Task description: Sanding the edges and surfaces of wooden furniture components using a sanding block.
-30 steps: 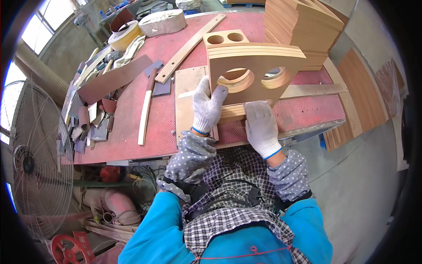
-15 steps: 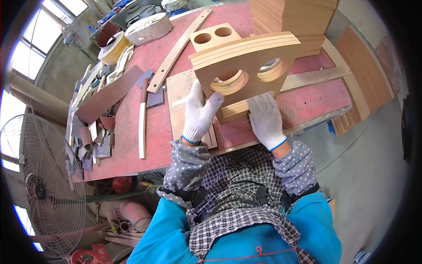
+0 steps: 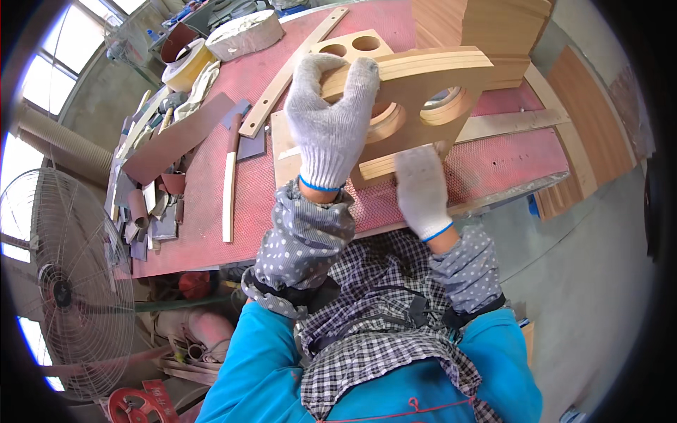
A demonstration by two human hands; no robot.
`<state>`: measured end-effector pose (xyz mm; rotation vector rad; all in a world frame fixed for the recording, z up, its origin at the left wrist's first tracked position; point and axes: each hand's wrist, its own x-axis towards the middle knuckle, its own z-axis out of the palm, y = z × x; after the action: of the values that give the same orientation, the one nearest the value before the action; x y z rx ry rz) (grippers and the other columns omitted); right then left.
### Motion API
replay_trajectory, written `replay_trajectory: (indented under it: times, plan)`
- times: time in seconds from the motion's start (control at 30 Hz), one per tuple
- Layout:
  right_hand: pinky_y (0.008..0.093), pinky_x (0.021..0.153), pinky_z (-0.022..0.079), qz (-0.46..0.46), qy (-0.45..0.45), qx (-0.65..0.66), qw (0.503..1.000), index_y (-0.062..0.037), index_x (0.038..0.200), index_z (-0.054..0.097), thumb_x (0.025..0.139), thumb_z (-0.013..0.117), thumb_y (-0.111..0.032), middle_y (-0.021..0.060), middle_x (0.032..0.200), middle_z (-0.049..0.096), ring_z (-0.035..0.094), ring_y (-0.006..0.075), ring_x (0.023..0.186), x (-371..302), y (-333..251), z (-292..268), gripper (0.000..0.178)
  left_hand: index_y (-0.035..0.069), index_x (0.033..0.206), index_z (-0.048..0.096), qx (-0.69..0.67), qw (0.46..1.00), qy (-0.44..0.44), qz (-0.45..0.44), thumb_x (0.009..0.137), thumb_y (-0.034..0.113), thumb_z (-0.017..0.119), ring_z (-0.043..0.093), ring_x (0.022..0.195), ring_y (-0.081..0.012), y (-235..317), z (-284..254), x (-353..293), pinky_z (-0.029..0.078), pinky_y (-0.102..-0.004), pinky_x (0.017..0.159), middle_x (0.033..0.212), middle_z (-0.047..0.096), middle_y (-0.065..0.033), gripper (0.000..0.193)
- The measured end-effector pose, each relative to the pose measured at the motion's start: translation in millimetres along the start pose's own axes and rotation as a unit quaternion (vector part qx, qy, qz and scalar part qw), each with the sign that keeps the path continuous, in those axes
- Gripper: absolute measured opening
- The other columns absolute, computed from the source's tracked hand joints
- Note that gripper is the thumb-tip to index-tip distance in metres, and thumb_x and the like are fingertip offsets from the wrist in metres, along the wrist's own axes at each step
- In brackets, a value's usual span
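Observation:
A wooden piece with two large round holes (image 3: 416,83) stands tilted on the bench, its upper edge curved and layered. My left hand (image 3: 330,120), in a white knitted glove, grips its upper left corner, thumb and fingers on either side of the edge. At the lower edge is my right hand (image 3: 422,189), also gloved; motion smears its fingers, so what they hold, if anything, does not show. Behind the piece sits a smaller pale block with two round holes (image 3: 374,35). A flat board (image 3: 283,134) lies partly under my left hand.
The red-topped bench (image 3: 190,233) bears a long drilled strip (image 3: 282,81), a narrow stick (image 3: 229,190) and sandpaper scraps (image 3: 162,225) at left. Stacked wooden panels (image 3: 486,35) rise at the back right. A large fan (image 3: 63,289) stands at the left.
My left hand has moved up from the piece's left side to its upper corner and closed on it. The right hand has shifted slightly along the lower edge and is blurred.

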<state>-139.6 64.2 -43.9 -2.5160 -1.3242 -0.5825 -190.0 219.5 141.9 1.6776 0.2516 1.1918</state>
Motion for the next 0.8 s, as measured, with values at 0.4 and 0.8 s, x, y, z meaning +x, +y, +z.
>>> replay_trajectory:
  times: [0.4, 0.8]
  plan:
    - [0.0489, 0.125, 0.04, -0.009, 0.078, 0.022, 0.997, -0.0015, 0.135, 0.063, 0.098, 0.056, -0.016, 0.0174, 0.136, 0.064, 0.058, 0.0369, 0.136, 3, -33, -19, 0.04, 0.0, 0.101, 0.073, 0.07, 0.995, 0.033, 0.061, 0.101, 0.019, 0.079, 0.06, 0.084, -0.0079, 1, -3, 1, 0.052, -0.027, 0.077, 0.089, 0.069, -0.0014, 0.02]
    - [0.0494, 0.13, 0.036, -0.106, 0.019, 0.14, 0.984, -0.0002, 0.151, 0.056, 0.101, 0.053, -0.015, 0.0193, 0.152, 0.059, 0.051, 0.0354, 0.148, -1, -14, -26, 0.052, 0.001, 0.099, 0.073, 0.067, 0.996, 0.023, 0.048, 0.1, 0.018, 0.08, 0.061, 0.087, -0.0084, 0, -7, 0, 0.052, -0.0277, 0.08, 0.092, 0.069, -0.0015, 0.018]
